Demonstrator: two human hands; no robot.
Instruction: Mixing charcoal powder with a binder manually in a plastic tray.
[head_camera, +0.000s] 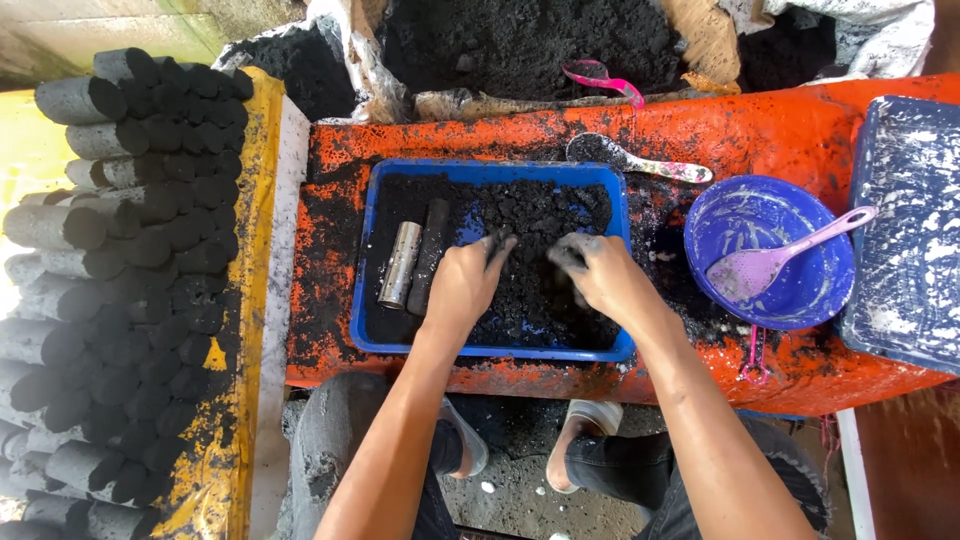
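Had both my left hand (462, 285) and right hand (600, 272) half-clenched, fingers dug into the black charcoal mix (540, 225) in the blue tray (490, 350), grabbing clumps to knead.

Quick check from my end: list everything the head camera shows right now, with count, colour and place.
blue tray: one, blue, centre of the orange table
black mix: one heap, black, inside the tray
metal tube: one, silver, left part of the tray
black rod: one, black, touching the tube's right side
black cylinders: many, stacked at left
blue bowl: one, blue, right of the tray
pink spoon: one, in the bowl
second spoon: one, pink handle, behind the tray
blue lid: one, white-smeared, far right
left hand: in the mix
right hand: in the mix
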